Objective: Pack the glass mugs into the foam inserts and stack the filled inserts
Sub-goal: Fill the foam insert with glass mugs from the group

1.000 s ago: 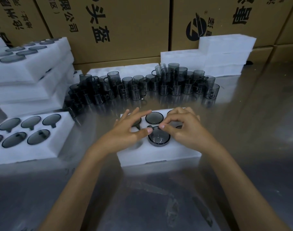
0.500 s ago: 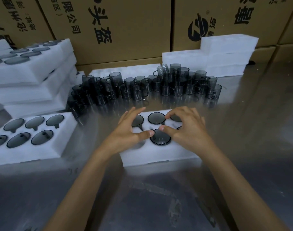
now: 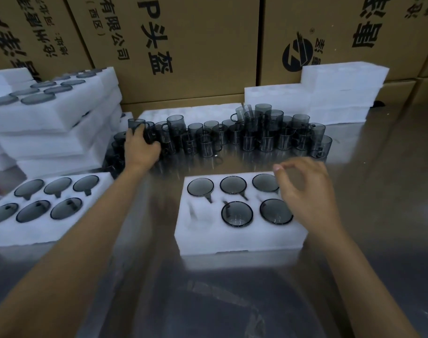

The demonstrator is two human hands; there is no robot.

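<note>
A white foam insert (image 3: 232, 237) lies in the middle of the metal table. It holds several smoky glass mugs, such as the front middle one (image 3: 237, 213); its front left pocket (image 3: 199, 213) is empty. Behind it stands a long cluster of loose glass mugs (image 3: 256, 137). My left hand (image 3: 139, 150) reaches to the left end of that cluster, fingers wrapped around one mug (image 3: 136, 123). Above the insert's right side hovers my right hand (image 3: 308, 193), fingers loosely curled and apart, holding nothing.
A filled insert (image 3: 37, 236) lies at the front left. Behind it rises a stack of filled inserts (image 3: 49, 118). Empty foam blocks (image 3: 342, 89) are piled at the back right. Cardboard boxes (image 3: 195, 45) wall off the back. The steel tabletop (image 3: 232, 301) extends toward me.
Both hands left the front middle mug, now seated in its pocket. My left hand moved back and left to a loose mug. My right hand lifted to the insert's right side.
</note>
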